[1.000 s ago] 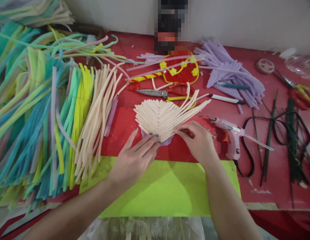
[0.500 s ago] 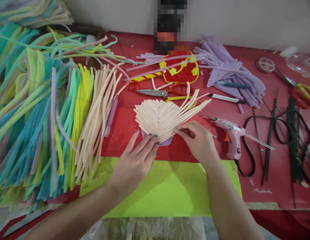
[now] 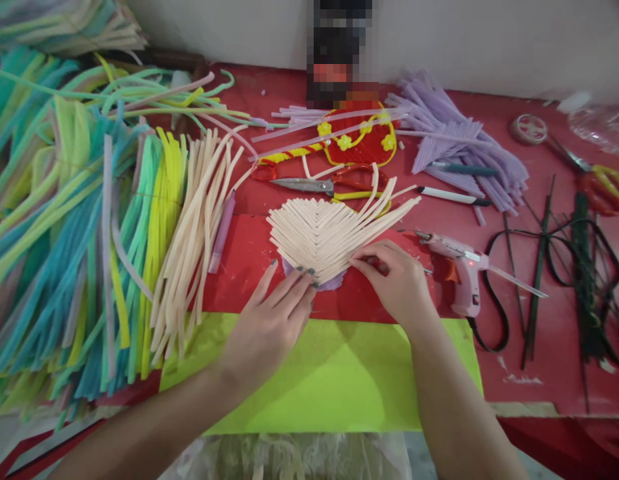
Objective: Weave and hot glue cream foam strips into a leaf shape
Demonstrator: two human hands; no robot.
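Note:
A cream fan-shaped piece [image 3: 309,230] of pipe cleaners, laid in a herringbone pattern, rests on the red tabletop over a purple layer [image 3: 334,283]. Several loose strand ends [image 3: 384,203] stick out at its upper right. My left hand [image 3: 269,320] lies flat, fingers spread, with its fingertips on the lower tip of the piece. At the piece's lower right edge, my right hand [image 3: 394,277] pinches with thumb and forefinger at the end of a cream pipe cleaner. The exact contact there is partly hidden by the fingers.
Bundles of coloured pipe cleaners [image 3: 89,267] fill the left. Behind the piece lie scissors [image 3: 309,185] and a red-yellow fan [image 3: 356,143]. On the right are a pink glue gun [image 3: 466,267], a purple bundle [image 3: 449,143] and a second pair of scissors [image 3: 599,180]. A yellow-green sheet [image 3: 329,380] lies in front.

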